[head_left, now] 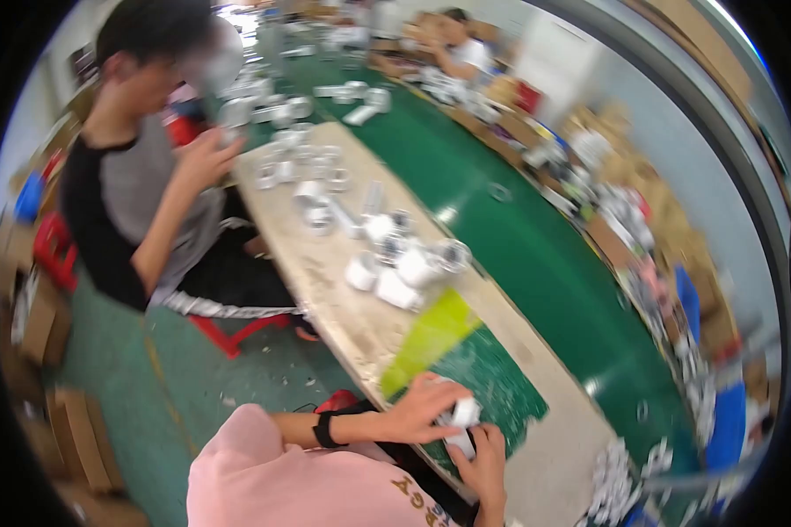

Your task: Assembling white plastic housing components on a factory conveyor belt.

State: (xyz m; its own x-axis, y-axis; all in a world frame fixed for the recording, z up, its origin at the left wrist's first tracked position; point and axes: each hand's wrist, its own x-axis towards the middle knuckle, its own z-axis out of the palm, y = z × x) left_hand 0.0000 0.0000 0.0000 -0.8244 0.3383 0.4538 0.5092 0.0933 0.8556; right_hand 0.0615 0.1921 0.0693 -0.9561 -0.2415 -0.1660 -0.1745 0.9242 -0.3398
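My left hand (pixel 426 409), with a black band at its wrist, is closed on a small white rounded piece (pixel 466 411) at the near edge of the green mat (pixel 501 378). From the right, my right hand (pixel 488 465) grips the lower part of the same piece, its thumb and fingers bent around it. Blur and my fingers hide the piece's exact kind. Beyond the mat, several white and clear cylindrical parts (pixel 397 288) stand and lie in a cluster on the long bench (pixel 325 299). A yellow-green sheet (pixel 438 329) lies between them and the mat.
At the far left a co-worker (pixel 149 176) sits on a red stool (pixel 228 334), hands raised near the bench. More clear and white parts (pixel 303 162) cover its far end. Small white pieces (pixel 613 483) are heaped at the near right. Cardboard boxes (pixel 83 439) stand on the floor at left.
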